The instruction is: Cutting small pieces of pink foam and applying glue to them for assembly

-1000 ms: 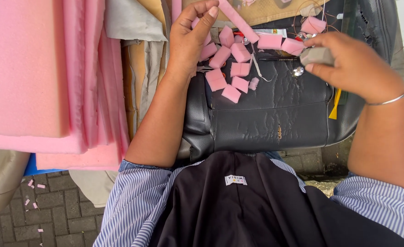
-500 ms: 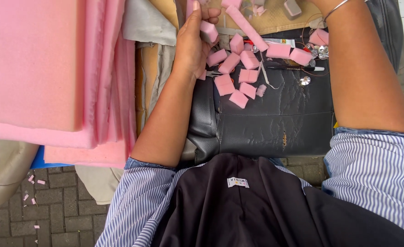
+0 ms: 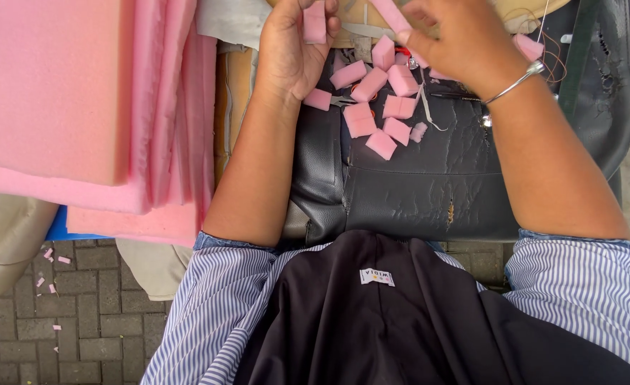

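My left hand [image 3: 290,50] pinches a small pink foam piece [image 3: 314,21] between thumb and fingers near the top of the view. My right hand [image 3: 457,39], with a metal bangle [image 3: 516,82] on the wrist, grips a longer pink foam strip [image 3: 390,13] just to the right of it. Both hands hover over a cracked black leather cushion [image 3: 415,185]. Several cut pink foam blocks [image 3: 372,107] lie scattered on the cushion below my hands. What lies beyond the top edge is hidden.
A thick stack of pink foam sheets [image 3: 80,107] fills the left side. Scissors or pliers [image 3: 343,101] lie partly hidden among the blocks. Thread [image 3: 429,114] trails over the cushion. Brick paving [image 3: 65,321] with pink scraps is at lower left.
My right hand came back in from the upper right and now meets the left hand over the cushion. The view has shifted, so the cushion and blocks sit lower.
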